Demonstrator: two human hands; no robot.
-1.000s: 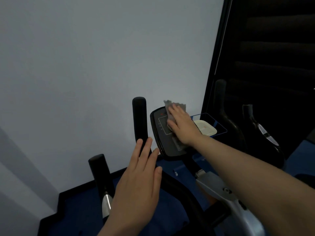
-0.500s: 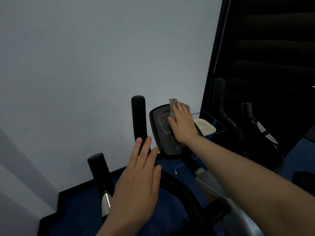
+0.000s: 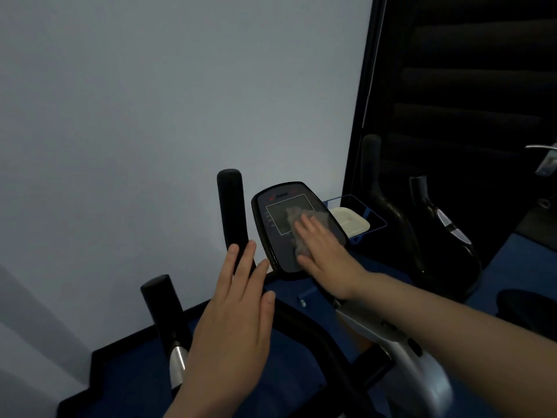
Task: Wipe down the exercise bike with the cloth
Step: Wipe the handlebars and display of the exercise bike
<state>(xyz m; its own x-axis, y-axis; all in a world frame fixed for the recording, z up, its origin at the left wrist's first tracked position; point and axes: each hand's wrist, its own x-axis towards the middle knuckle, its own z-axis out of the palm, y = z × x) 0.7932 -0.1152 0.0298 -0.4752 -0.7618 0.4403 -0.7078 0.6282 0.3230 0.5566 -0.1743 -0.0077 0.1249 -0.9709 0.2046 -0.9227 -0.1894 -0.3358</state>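
Note:
The exercise bike's black console (image 3: 272, 233) tilts toward me in the middle of the view, with a dark screen on its face. My right hand (image 3: 324, 254) lies flat on the console's lower right part and presses a grey cloth (image 3: 298, 220) against it; the cloth's crumpled edge shows beyond my fingertips, over the screen. My left hand (image 3: 235, 315) hovers flat and empty, fingers together, over the black curved handlebar (image 3: 313, 336), its fingertips near the upright black grip (image 3: 230, 206). A second black grip (image 3: 159, 300) stands lower left.
A pale wall fills the left and top. A dark panel and another black machine (image 3: 443, 236) stand to the right. A white pad (image 3: 351, 221) in a clear blue-edged tray lies behind the console. The bike's silver frame (image 3: 416, 366) runs lower right over blue floor.
My right hand has slid with the cloth down the console from its top edge toward its lower right part. The left hand has hardly moved.

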